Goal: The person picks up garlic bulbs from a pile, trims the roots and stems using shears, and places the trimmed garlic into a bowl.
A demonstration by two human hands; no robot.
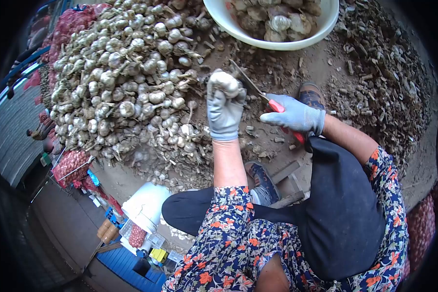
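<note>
My left hand (224, 108), in a grey glove, is closed around a garlic bulb (225, 82) held up in front of me. My right hand (293, 115), also gloved in grey, grips red-handled shears (258, 91) whose blades point at the bulb. A big heap of garlic bulbs with stems (126, 82) lies on the ground just left of my left hand. A white bowl (277, 45) holding several trimmed bulbs stands ahead of both hands.
Dry cuttings and roots (374, 73) cover the ground on the right. Red mesh sacks of garlic (70, 165) lie at the left and at the far right. A white bucket (146, 204) stands by my left knee. My shoes (310, 95) rest near the shears.
</note>
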